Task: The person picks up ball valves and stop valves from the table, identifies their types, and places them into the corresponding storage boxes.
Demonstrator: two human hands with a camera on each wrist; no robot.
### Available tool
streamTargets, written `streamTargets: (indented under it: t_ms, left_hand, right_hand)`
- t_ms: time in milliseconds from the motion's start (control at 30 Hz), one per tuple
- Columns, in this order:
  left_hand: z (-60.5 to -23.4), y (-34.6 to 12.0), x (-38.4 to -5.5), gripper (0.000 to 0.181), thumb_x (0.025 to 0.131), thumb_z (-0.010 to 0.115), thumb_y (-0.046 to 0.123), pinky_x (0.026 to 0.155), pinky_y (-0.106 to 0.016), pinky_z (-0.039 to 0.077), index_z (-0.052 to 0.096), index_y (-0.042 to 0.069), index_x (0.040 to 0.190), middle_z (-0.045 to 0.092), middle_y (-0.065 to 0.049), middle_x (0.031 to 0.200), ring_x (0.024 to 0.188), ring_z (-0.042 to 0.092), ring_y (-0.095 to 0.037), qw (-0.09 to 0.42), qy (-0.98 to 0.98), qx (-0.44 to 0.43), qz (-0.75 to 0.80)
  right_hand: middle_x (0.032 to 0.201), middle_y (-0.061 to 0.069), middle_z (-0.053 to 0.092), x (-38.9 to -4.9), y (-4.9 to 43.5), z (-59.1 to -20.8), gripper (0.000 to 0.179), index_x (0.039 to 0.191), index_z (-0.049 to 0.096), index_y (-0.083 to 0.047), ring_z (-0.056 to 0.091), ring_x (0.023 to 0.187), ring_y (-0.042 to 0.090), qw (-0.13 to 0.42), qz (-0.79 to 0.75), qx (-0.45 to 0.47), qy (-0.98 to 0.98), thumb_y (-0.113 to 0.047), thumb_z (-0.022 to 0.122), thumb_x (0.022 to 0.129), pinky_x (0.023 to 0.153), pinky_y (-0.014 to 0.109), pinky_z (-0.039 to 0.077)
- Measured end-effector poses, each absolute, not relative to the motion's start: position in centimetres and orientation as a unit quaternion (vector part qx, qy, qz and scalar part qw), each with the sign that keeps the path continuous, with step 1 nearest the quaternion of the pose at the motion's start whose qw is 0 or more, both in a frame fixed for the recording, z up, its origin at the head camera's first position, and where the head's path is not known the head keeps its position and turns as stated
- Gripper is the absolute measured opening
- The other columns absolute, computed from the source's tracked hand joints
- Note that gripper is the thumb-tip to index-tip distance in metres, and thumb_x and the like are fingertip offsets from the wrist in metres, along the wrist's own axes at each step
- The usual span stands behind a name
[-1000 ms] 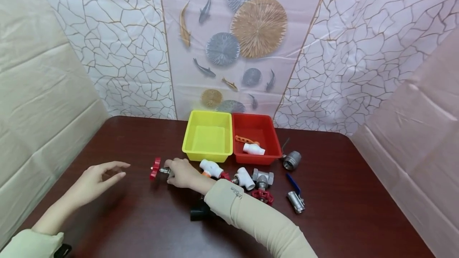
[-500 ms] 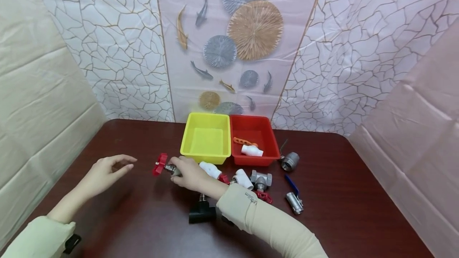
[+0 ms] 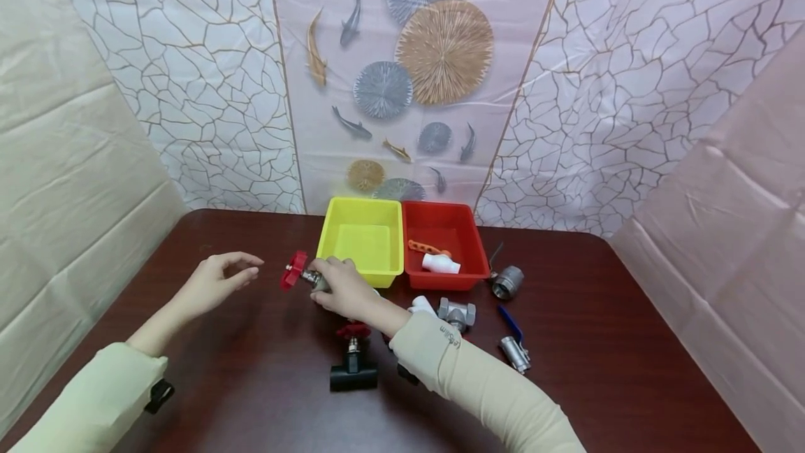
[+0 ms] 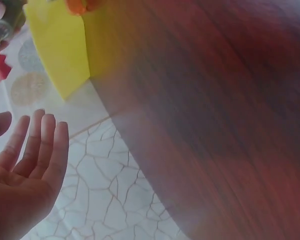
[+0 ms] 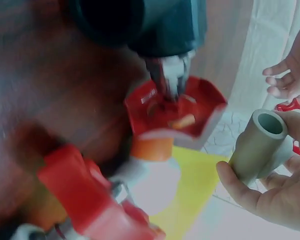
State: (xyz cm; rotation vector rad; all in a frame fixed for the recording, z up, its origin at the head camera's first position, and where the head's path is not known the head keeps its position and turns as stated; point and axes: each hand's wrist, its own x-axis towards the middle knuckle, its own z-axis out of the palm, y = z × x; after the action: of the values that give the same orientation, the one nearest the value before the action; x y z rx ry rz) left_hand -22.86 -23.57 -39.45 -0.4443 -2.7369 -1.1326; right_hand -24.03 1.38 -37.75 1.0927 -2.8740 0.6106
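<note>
My right hand (image 3: 347,291) grips the grey-green tee body of a stop valve (image 5: 255,145), with fingers and thumb round it. The valve's red handwheel (image 3: 293,270) points left toward my other hand. It is held above the table, just in front of the yellow bin (image 3: 363,247). My left hand (image 3: 210,284) hovers to the left with loosely bent fingers and holds nothing; in the left wrist view its palm and fingers are free. Below my right hand stands a black valve (image 3: 353,376) with a red handwheel, apart from the fingers.
A red bin (image 3: 448,282) beside the yellow one contains a white valve body (image 3: 441,263) and an orange handle (image 3: 428,248). To the right lie a metal fitting (image 3: 507,282), a blue-handled ball valve (image 3: 516,354) and a metal valve (image 3: 457,313). My right forearm hides some parts.
My right hand has lifted the grey-green valve up and rightward toward the yellow bin. My left hand has moved right and farther forward. The black valve has come out from behind the right arm.
</note>
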Motion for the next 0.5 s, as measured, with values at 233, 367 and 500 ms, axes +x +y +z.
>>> streamTargets:
  t_ms: [233,367,500]
  left_hand:
    - [-39.3,-21.2,-25.1,0.019,0.091,0.06,0.01,0.059,-0.027,0.051,0.065,0.0,0.106,0.068,-0.015,0.083,0.067,0.06,-0.016,0.046,-0.911,-0.15,-0.381]
    - [-38.9,-20.0,-25.9,0.019,0.091,0.059,0.012,0.059,-0.027,0.046,0.066,0.001,0.105,0.069,-0.013,0.087,0.07,0.056,-0.017,0.038,-0.919,-0.157,-0.361]
    - [-38.9,-18.7,-26.4,0.019,0.092,0.059,0.014,0.065,-0.029,0.046,0.067,0.002,0.104,0.069,-0.013,0.093,0.075,0.058,-0.018,0.038,-0.923,-0.157,-0.35]
  right_hand:
    - [0.105,0.008,0.061,-24.9,2.6,-36.8,0.033,0.117,0.056,-0.009,0.055,0.093,0.019,0.012,0.221,0.333,-0.916,-0.02,0.066,0.088,0.084,0.03,0.04]
    - [0.104,0.009,0.063,-25.4,3.7,-36.0,0.033,0.116,0.058,-0.007,0.056,0.09,0.02,0.011,0.245,0.326,-0.913,-0.017,0.068,0.086,0.08,0.031,0.042]
    - [0.102,0.011,0.064,-26.0,5.1,-35.3,0.032,0.115,0.059,-0.006,0.057,0.087,0.021,0.025,0.264,0.327,-0.907,-0.016,0.068,0.086,0.074,0.029,0.044]
